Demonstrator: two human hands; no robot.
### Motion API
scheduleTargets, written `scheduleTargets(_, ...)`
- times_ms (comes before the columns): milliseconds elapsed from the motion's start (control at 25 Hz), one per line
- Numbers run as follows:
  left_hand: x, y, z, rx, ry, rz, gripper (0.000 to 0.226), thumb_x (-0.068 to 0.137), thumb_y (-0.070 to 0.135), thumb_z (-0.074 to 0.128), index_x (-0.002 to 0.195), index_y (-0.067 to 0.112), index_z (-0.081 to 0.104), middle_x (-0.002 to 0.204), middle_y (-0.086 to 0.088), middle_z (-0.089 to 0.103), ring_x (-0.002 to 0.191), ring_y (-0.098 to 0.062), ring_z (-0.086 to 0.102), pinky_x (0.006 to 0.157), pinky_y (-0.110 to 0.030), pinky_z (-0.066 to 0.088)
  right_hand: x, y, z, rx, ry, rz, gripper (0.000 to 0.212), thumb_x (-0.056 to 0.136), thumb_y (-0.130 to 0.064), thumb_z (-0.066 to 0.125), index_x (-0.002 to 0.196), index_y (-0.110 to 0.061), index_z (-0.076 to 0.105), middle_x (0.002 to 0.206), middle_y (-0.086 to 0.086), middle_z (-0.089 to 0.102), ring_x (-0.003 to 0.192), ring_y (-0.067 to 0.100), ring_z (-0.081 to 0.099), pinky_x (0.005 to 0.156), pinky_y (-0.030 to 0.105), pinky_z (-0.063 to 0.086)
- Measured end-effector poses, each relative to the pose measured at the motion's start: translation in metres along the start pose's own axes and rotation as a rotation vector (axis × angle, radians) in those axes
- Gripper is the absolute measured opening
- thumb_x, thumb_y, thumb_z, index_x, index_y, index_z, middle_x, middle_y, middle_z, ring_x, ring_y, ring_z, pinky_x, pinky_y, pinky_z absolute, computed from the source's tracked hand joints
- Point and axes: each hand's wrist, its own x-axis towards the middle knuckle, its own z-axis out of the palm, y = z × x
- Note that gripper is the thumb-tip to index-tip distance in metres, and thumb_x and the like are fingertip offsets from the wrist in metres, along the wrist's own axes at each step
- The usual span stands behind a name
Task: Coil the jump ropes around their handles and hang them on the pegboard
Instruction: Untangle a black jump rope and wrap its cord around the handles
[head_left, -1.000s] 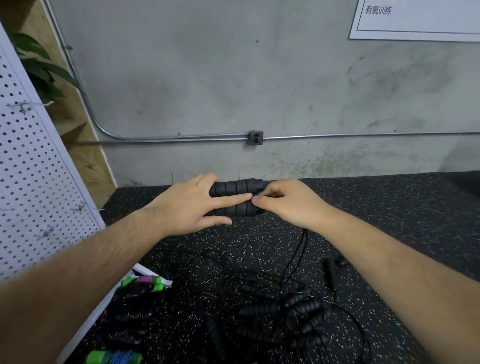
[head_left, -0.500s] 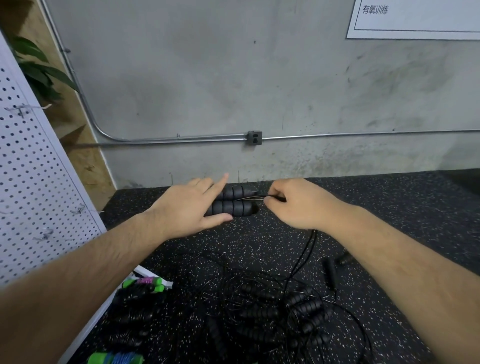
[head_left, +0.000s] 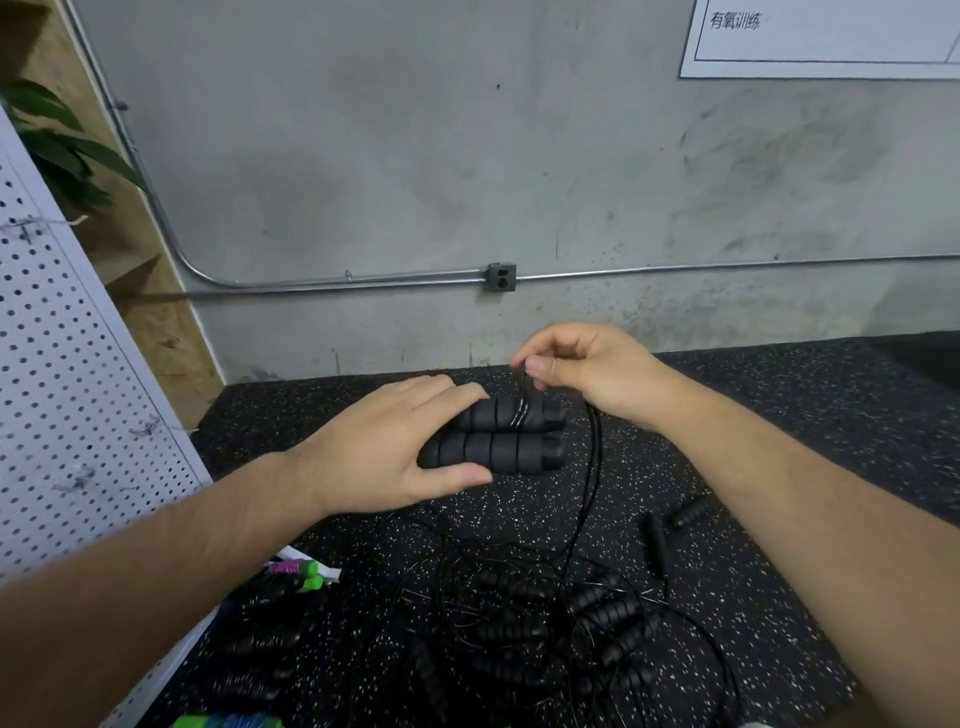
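The left grip (head_left: 384, 447) (a bare hand, like the other) holds a pair of handles (head_left: 498, 436), black, ribbed and lying side by side. Its fingers lie along the far side of the pair and its thumb presses the near side. The handles' right ends stick out past the fingertips. They are held above the rubber floor (head_left: 779, 415), toward its far edge where it meets the concrete wall (head_left: 415, 156).

The right grip (head_left: 587, 371) is just above and to the right of those free ends. Its thumb and forefinger are closed in a pinch on the thin black cord (head_left: 595, 457). A few turns of cord show as pale streaks across the farther handle. From the right grip the cord drops past the handle ends to a pile of jump ropes (head_left: 545, 623) tangled on the near part of the floor. Two loose black handles (head_left: 657, 540) lie to the right of the pile.

Along the floor's left edge leans a white pegboard (head_left: 78, 389) with wire hooks in it. At its foot lies a green and purple rope (head_left: 298, 571), and a green and blue one (head_left: 223, 722) shows at the near edge (only partly in view).

On the wall hangs a white sign (head_left: 831, 36) whose readable writing is 有氧训练. A metal conduit with a grey outlet box (head_left: 501, 277) runs lower down. Plant leaves (head_left: 52, 140) show at the far left corner.
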Motion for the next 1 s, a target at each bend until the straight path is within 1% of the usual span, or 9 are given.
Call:
scheduleTargets(120, 0.005, 0.011, -0.005, 0.038, 0.135, -0.136, 0.071, 0.087, 0.076, 0.043, 0.138, 0.027, 0.045, 0.108, 0.011, 0.053, 0.094, -0.006, 0.046, 0.081, -0.025, 0.037, -0.005, 0.002, 0.025, 0.196, -0.023, 0.108, 0.027, 0.097, -0.005, 0.059, 0.085, -0.023, 0.075, 0.076, -0.007, 0.071, 0.071, 0.01, 0.064, 0.071, 0.023, 0.05)
scheduleTargets(200, 0.01, 0.001, -0.008, 0.154, 0.179, -0.179, 0.07, 0.087, 0.075, 0.043, 0.135, 0.024, 0.049, 0.104, 0.007, 0.055, 0.092, -0.013, 0.05, 0.078, -0.03, 0.042, -0.01, 0.007, 0.049, 0.034, -0.064, 0.195, 0.032, 0.104, -0.017, 0.048, 0.079, -0.02, 0.067, 0.06, -0.007, 0.058, 0.056, 0.011, 0.051, 0.064, 0.029, 0.046)
scheduleTargets(320, 0.014, -0.025, -0.006, 0.336, 0.18, -0.21, 0.068, 0.089, 0.073, 0.046, 0.129, 0.018, 0.051, 0.099, -0.002, 0.058, 0.09, -0.024, 0.058, 0.076, -0.04, 0.052, -0.016, 0.009, 0.078, -0.174, -0.189, 0.232, 0.035, 0.109, -0.033, 0.034, 0.101, -0.013, 0.061, 0.064, -0.006, 0.052, 0.05, 0.01, 0.048, 0.056, 0.026, 0.047)
scheduleTargets(400, 0.011, -0.043, 0.0, 0.423, 0.126, -0.211, 0.07, 0.089, 0.073, 0.043, 0.129, 0.016, 0.053, 0.098, -0.005, 0.06, 0.088, -0.028, 0.06, 0.074, -0.042, 0.053, -0.02, 0.003, 0.084, -0.263, -0.262, 0.249, 0.033, 0.109, -0.035, 0.035, 0.107, -0.012, 0.059, 0.07, -0.002, 0.054, 0.052, 0.011, 0.053, 0.054, 0.026, 0.048)
scheduleTargets(560, 0.009, -0.057, 0.012, 0.483, 0.066, -0.151, 0.074, 0.09, 0.075, 0.037, 0.13, 0.016, 0.055, 0.097, -0.006, 0.059, 0.087, -0.028, 0.06, 0.074, -0.041, 0.052, -0.024, -0.02, 0.068, -0.52, -0.405, 0.275, 0.026, 0.105, -0.032, 0.043, 0.096, -0.012, 0.058, 0.072, 0.002, 0.061, 0.052, 0.012, 0.064, 0.058, 0.029, 0.05)
scheduleTargets(720, 0.01, -0.059, 0.017, 0.538, 0.029, -0.156, 0.073, 0.088, 0.073, 0.04, 0.132, 0.017, 0.055, 0.099, -0.006, 0.061, 0.088, -0.027, 0.059, 0.075, -0.04, 0.05, -0.034, -0.05, 0.039, -0.37, -0.592, 0.417, 0.024, 0.105, -0.026, 0.048, 0.107, -0.007, 0.063, 0.073, 0.002, 0.063, 0.051, 0.011, 0.058, 0.064, 0.034, 0.059)
scheduleTargets(800, 0.005, -0.067, 0.015, 0.539, 0.005, -0.185, 0.074, 0.089, 0.076, 0.037, 0.131, 0.018, 0.056, 0.1, -0.005, 0.062, 0.089, -0.026, 0.059, 0.076, -0.04, 0.049, -0.034, -0.057, 0.032, -0.53, -0.477, 0.274, 0.027, 0.106, -0.033, 0.047, 0.107, -0.017, 0.068, 0.074, -0.003, 0.066, 0.055, 0.008, 0.057, 0.06, 0.031, 0.053)
scheduleTargets(880, 0.001, -0.071, 0.012, 0.519, -0.007, -0.161, 0.076, 0.089, 0.078, 0.032, 0.13, 0.02, 0.058, 0.098, -0.003, 0.062, 0.088, -0.024, 0.059, 0.076, -0.038, 0.049, -0.028, -0.051, 0.028, -0.756, -0.197, 0.047, 0.027, 0.106, -0.037, 0.044, 0.103, -0.024, 0.068, 0.079, -0.005, 0.067, 0.059, 0.008, 0.055, 0.058, 0.034, 0.047)
scheduleTargets(1000, -0.001, -0.059, 0.01, 0.432, -0.102, -0.048, 0.075, 0.088, 0.08, 0.031, 0.134, 0.025, 0.054, 0.101, 0.003, 0.059, 0.091, -0.018, 0.056, 0.08, -0.036, 0.048, -0.021, -0.035, 0.02, -0.889, 0.056, -0.102, 0.023, 0.105, -0.039, 0.045, 0.107, -0.031, 0.066, 0.084, -0.01, 0.065, 0.069, 0.007, 0.053, 0.065, 0.031, 0.047)
